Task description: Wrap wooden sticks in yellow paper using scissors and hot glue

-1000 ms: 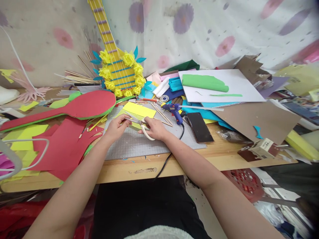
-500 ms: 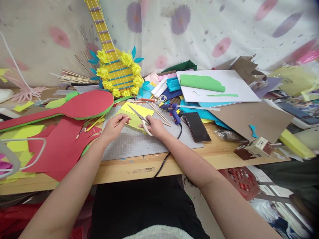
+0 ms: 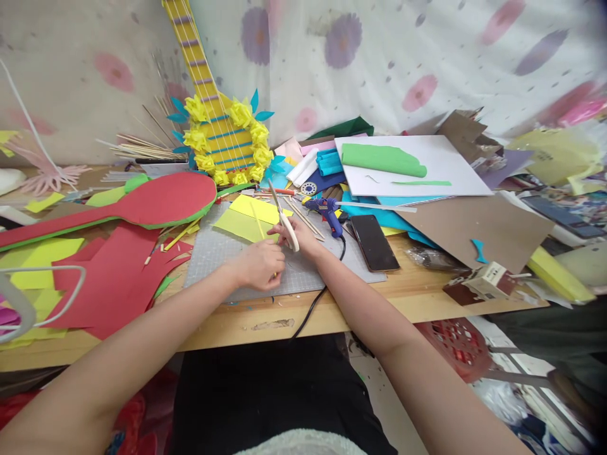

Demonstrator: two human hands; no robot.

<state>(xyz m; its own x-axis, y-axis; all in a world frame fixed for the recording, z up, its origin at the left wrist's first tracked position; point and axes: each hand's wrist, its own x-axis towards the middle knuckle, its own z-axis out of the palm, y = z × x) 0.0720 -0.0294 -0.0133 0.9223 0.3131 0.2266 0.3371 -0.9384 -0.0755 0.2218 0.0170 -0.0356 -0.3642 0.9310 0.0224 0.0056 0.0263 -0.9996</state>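
My right hand (image 3: 302,240) is closed on white-handled scissors (image 3: 288,229), the blades pointing up and away over the cutting mat. Close beside it on the left, my left hand (image 3: 260,264) is curled into a fist. A thin yellow paper strip (image 3: 257,220) sticks up just beyond that fist, and a yellow bit shows under its fingers; the part inside is hidden. Two sheets of yellow paper, a brighter one (image 3: 249,206) and a duller one (image 3: 230,226), lie just past my hands on the grey cutting mat (image 3: 208,268).
A blue glue gun (image 3: 328,212) with a black cord and a phone (image 3: 374,242) lie at the right. Red paper (image 3: 111,275) and a red guitar-shaped piece (image 3: 171,197) cover the left. A yellow flowered guitar (image 3: 222,142) leans behind; a small carton (image 3: 490,281) stands near the right front edge.
My left hand has moved right and toward me, from the yellow paper to beside my right hand. The scissors have turned from pointing left to pointing more directly away.
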